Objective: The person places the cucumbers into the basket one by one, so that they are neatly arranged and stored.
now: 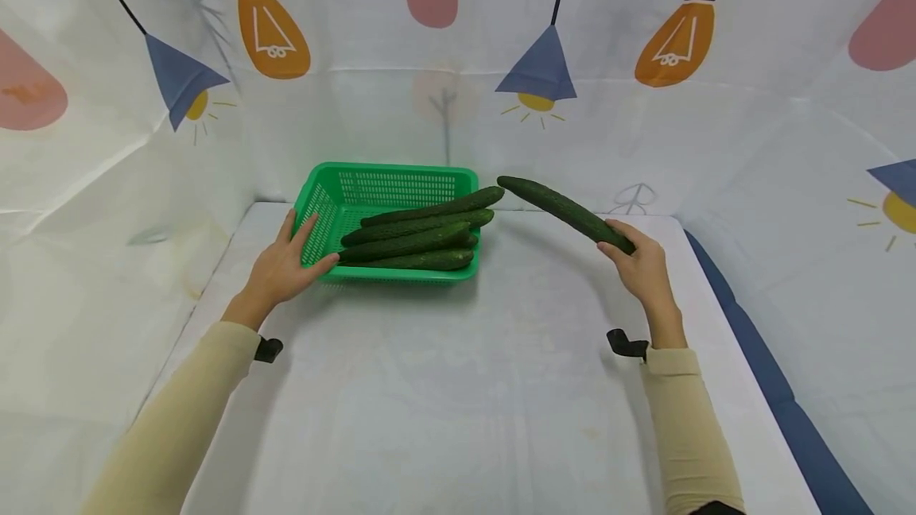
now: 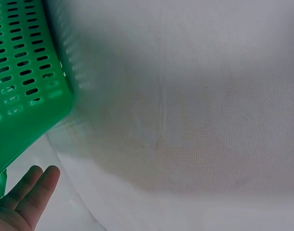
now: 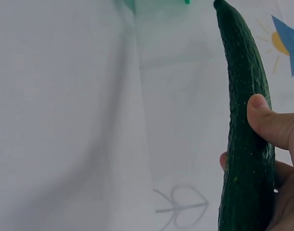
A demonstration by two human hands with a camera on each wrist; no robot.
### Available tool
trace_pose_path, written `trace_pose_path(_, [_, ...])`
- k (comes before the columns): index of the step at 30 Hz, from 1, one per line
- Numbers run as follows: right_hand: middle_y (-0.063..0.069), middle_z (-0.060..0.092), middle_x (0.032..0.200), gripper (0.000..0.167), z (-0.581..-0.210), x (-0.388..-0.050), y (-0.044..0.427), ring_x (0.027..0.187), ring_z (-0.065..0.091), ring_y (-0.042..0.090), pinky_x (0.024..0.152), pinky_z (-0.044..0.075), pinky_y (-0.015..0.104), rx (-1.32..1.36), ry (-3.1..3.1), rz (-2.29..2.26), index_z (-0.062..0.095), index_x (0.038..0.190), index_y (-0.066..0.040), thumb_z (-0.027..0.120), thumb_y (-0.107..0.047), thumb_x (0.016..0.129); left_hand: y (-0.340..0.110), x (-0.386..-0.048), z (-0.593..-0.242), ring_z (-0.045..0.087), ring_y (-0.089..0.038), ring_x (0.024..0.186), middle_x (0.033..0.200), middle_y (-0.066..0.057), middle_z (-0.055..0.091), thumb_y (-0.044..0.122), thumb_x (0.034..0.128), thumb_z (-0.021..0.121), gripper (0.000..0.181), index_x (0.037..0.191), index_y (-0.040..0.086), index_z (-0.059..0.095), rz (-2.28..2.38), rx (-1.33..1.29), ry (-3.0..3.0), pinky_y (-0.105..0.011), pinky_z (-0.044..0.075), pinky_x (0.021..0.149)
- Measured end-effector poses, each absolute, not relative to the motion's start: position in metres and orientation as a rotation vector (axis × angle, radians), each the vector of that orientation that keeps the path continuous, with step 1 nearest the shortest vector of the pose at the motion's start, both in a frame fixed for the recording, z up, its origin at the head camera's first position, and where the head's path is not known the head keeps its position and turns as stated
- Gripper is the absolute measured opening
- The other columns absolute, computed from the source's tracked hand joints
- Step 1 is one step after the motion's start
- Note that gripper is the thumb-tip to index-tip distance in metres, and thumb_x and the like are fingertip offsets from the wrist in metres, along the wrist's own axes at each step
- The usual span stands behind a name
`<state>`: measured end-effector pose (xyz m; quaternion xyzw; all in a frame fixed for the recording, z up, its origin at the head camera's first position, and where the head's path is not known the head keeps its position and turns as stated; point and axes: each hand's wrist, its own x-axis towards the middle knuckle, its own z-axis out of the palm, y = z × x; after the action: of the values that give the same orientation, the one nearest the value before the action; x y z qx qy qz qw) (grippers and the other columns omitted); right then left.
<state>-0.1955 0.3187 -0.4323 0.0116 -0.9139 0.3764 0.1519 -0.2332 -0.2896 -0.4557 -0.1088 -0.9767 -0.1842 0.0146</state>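
A green plastic basket (image 1: 401,275) stands at the back left of the white table, with several dark green cucumbers (image 1: 411,243) lying lengthwise in it. My left hand (image 1: 281,265) is at the basket's left side, fingers spread and mostly straight, thumb over the near-left corner. In the left wrist view, two straight fingers (image 2: 36,195) show below the basket wall (image 2: 26,72); their contact with it is unclear. On the right, my right hand (image 1: 640,261) grips one cucumber (image 1: 561,207) near its end, held above the table. Its far tip points toward the basket, and the thumb (image 3: 265,120) presses along its side.
White cloth walls (image 1: 444,125) printed with lamps and bulbs rise behind and beside the table (image 1: 458,388). Blue material (image 1: 758,356) runs along the table's right edge. Dark wrist mounts (image 1: 627,343) sit at both cuffs.
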Motion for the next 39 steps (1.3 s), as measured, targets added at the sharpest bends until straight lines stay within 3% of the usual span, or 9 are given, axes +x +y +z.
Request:
trace_pose_path(5, [0.023,0.061,0.142,0.047,-0.423,-0.196,0.314,0.121,0.061,0.043,0.091,0.047,0.052,0.047,-2.590,1.087,0.062,0.143,-0.010,0.073,-0.018,0.098,-0.289,-0.233,-0.455,0.062,-0.061,0.107,0.171,-0.028,0.002,0.068,0.0971,0.051,0.094,0.167,0.017,0.014,-0.588,-0.338,-3.028,-0.059,0.050,0.069])
trace_pose_path(12, [0.020,0.063,0.141,0.047,-0.410,-0.195,0.307,0.117,0.062,0.038,0.082,0.042,0.021,0.103,-2.569,1.124,0.063,0.143,-0.012,0.073,-0.017,0.097,-0.290,-0.233,-0.456,0.062,-0.061,0.105,0.171,-0.028,0.003,0.067,0.0971,0.052,0.094,0.167,0.016,0.016,-0.596,-0.346,-3.014,-0.057,0.050,0.066])
trace_pose_path(16, [0.017,0.063,0.142,0.048,-0.403,-0.197,0.299,0.118,0.063,0.035,0.082,0.041,0.014,0.124,-2.555,1.177,0.063,0.143,-0.014,0.074,-0.018,0.097,-0.291,-0.233,-0.456,0.064,-0.060,0.102,0.171,-0.027,0.002,0.067,0.0970,0.052,0.093,0.167,0.017,0.016,-0.609,-0.343,-3.011,-0.050,0.048,0.059])
trace_pose_path(21, [0.016,0.063,0.142,0.047,-0.398,-0.200,0.290,0.118,0.064,0.034,0.082,0.043,0.014,0.168,-2.561,1.196,0.064,0.142,-0.015,0.074,-0.019,0.097,-0.291,-0.232,-0.457,0.067,-0.054,0.089,0.172,-0.024,0.000,0.067,0.0967,0.053,0.093,0.167,0.019,0.016,-0.646,-0.323,-3.009,-0.037,0.039,0.051])
trace_pose_path(28, [0.016,0.064,0.141,0.045,-0.390,-0.203,0.273,0.116,0.065,0.033,0.082,0.045,0.014,0.229,-2.597,1.191,0.065,0.141,-0.016,0.074,-0.019,0.097,-0.290,-0.231,-0.456,0.066,-0.056,0.092,0.172,-0.024,0.000,0.066,0.0966,0.054,0.093,0.167,0.018,0.017,-0.655,-0.330,-3.004,-0.037,0.040,0.053])
trace_pose_path(35, [0.014,0.065,0.140,0.046,-0.383,-0.208,0.255,0.114,0.066,0.031,0.089,0.053,0.044,0.313,-2.620,1.193,0.065,0.141,-0.017,0.074,-0.021,0.096,-0.289,-0.231,-0.453,0.065,-0.058,0.097,0.172,-0.025,0.000,0.066,0.0970,0.053,0.094,0.167,0.017,0.015,-0.645,-0.331,-3.022,-0.038,0.040,0.053])
trace_pose_path(39, [0.015,0.066,0.139,0.045,-0.380,-0.212,0.246,0.113,0.067,0.032,0.090,0.053,0.050,0.362,-2.646,1.173,0.065,0.140,-0.017,0.074,-0.021,0.096,-0.288,-0.231,-0.452,0.066,-0.056,0.094,0.172,-0.025,-0.001,0.066,0.0969,0.053,0.094,0.167,0.017,0.015,-0.647,-0.326,-3.033,-0.036,0.038,0.052])
